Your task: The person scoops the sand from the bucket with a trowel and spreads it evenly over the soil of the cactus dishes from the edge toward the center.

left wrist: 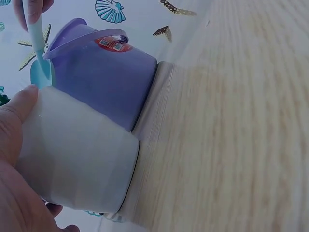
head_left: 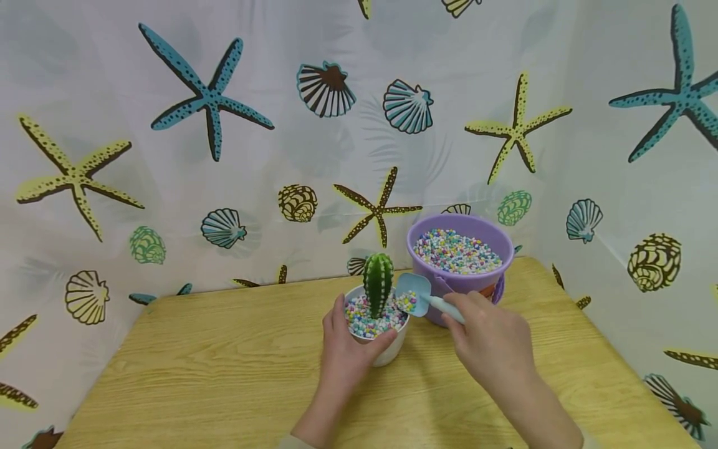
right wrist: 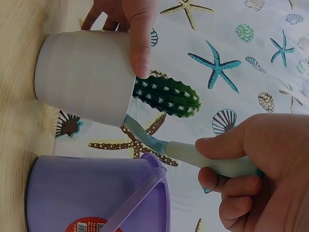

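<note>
A green cactus stands upright in a white pot filled with small multicoloured pebbles. My left hand grips the pot's near left side, its thumb along the rim in the right wrist view. In my right hand is the pale handle of a light blue toy shovel, fingers curled round it. Some pebbles lie in the shovel's blade, which tilts at the pot's right rim. Behind and to the right stands a purple bucket holding many more such pebbles.
Both vessels stand on a wood-grain table. A white cloth printed with starfish and shells hangs behind the table and along its right side. The bucket's handle hangs down its side, by a red label.
</note>
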Demonstrator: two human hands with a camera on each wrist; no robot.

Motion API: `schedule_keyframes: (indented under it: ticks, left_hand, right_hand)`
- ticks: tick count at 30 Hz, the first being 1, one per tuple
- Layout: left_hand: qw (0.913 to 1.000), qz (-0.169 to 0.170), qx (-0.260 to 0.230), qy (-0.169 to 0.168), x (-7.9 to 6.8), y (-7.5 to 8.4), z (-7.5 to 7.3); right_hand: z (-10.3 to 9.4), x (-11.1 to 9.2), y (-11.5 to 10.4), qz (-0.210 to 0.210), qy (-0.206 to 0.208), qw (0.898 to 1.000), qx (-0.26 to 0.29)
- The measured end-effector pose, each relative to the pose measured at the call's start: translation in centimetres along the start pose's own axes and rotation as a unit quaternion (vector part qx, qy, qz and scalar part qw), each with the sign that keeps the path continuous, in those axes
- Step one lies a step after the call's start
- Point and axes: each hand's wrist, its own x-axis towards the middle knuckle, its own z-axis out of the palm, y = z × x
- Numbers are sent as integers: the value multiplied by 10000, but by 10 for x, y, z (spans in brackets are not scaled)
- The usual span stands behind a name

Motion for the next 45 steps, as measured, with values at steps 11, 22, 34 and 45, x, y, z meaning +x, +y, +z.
schedule_keyframes:
  ticks: [11,22,34,45]
  left_hand:
    - [9992,-247,-75,-299,2,4,-3]
    - [9788,-370,-780,-1857,31,-9,-34]
    - [9895,-117,-743,-1234,20,-9,-19]
    - [9981,-191,-385,-450,6,0,-2]
  right_hand:
    - [8,-5,-3,-395,491,9978,-208]
    - [9,-6,-4,-488,533,9970,-264]
    - [9,-7,-4,-634,706,9949,-330]
    - [8,-7,-5,-655,708,9946,-375]
